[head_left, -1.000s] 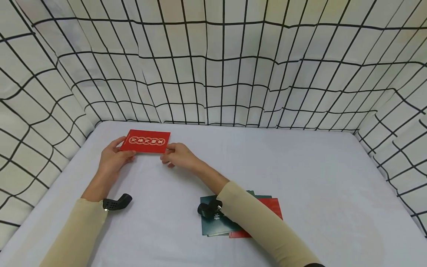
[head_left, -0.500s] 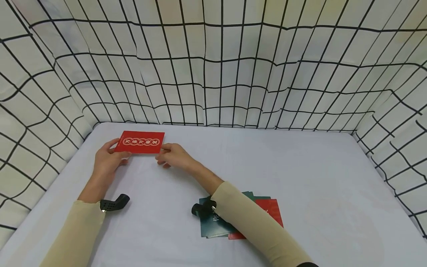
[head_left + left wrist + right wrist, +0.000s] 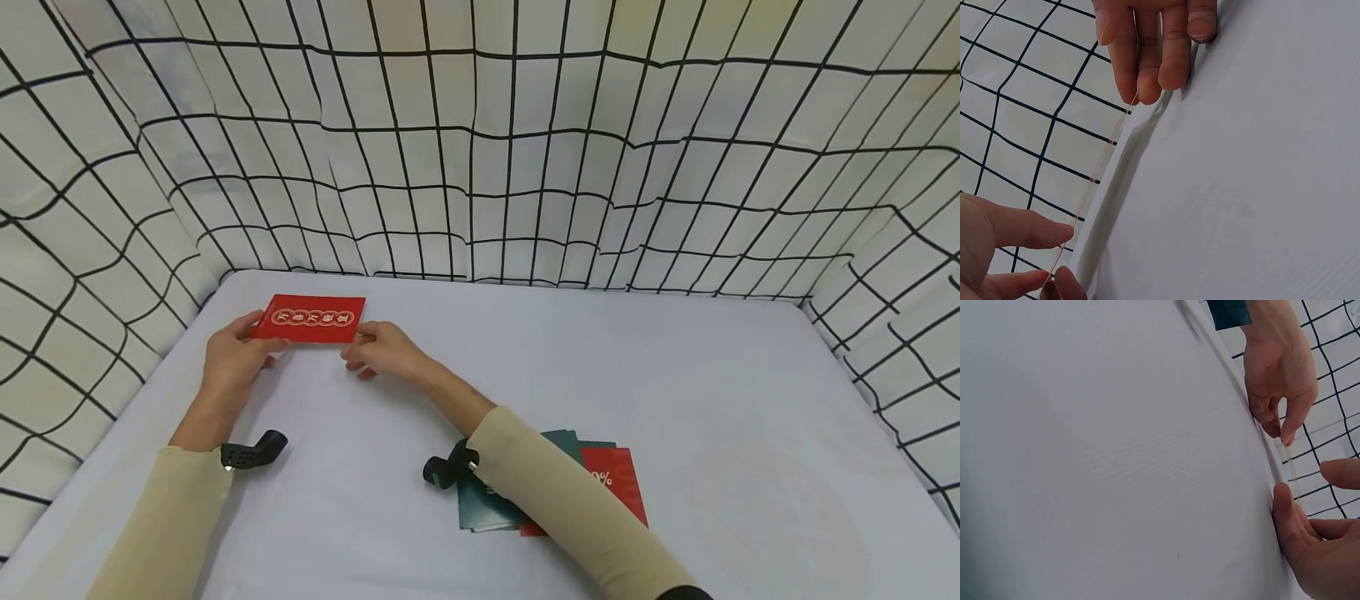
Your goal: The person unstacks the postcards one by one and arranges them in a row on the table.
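Red — one card (image 3: 318,331) in two hands (image 3: 228,358) (image 3: 386,350)

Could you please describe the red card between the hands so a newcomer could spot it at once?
Start at the white table and go toward its far left corner. There, between the left hand and the right hand, is the red card. Unlike what shows of the green and red pile under the right sleeve, it bears a row of white characters in linked rings.

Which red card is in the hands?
The flat red rectangular card with white ringed characters, far left; the other visible red card lies among dark green cards.
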Available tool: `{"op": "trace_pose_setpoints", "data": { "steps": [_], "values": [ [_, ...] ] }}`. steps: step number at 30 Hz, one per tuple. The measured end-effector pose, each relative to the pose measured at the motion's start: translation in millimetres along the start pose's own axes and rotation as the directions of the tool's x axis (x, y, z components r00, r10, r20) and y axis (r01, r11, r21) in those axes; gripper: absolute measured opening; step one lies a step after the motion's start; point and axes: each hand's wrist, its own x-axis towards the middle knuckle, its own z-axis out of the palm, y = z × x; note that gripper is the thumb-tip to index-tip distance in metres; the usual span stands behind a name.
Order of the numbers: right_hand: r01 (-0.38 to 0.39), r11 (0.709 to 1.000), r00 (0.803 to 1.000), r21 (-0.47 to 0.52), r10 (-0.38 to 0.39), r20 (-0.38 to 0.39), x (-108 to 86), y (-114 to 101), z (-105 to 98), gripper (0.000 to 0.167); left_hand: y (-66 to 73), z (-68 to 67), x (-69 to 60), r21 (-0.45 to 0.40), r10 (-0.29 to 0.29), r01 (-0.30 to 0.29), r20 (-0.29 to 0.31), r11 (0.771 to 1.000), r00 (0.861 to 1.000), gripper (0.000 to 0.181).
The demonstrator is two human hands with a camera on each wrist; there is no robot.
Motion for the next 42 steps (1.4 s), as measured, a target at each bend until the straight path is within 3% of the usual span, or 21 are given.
{"op": "trace_pose_setpoints", "data": {
  "steps": [12, 20, 28, 42],
  "values": [
    [0.018, 1.000, 0.999, 0.022, -0.019, 0.043, 7.7, -5.5, 15.6, 0.063, -1.6, -12.0, -0.8, 0.072, -0.009, 0.012, -0.043, 0.997, 0.999, 0.075],
    [0.015, 0.999, 0.998, 0.031, -0.017, 0.059, 13.0, -6.3, 20.8, 0.061, -5.0, -16.3, 1.0, 0.054, -0.019, 0.023, -0.061, 0.998, 0.998, 0.075],
    [0.026, 0.998, 0.997, 0.060, -0.030, 0.077, 15.7, -2.8, 18.3, 0.054, -3.5, -15.0, 4.0, 0.104, -0.033, 0.043, -0.088, 0.994, 0.996, 0.073],
    [0.032, 0.998, 0.997, 0.059, -0.037, 0.073, 13.0, -0.6, 15.8, 0.053, -0.5, -11.8, 0.1, 0.118, -0.046, 0.055, -0.077, 0.992, 0.996, 0.072]
  ]
}}
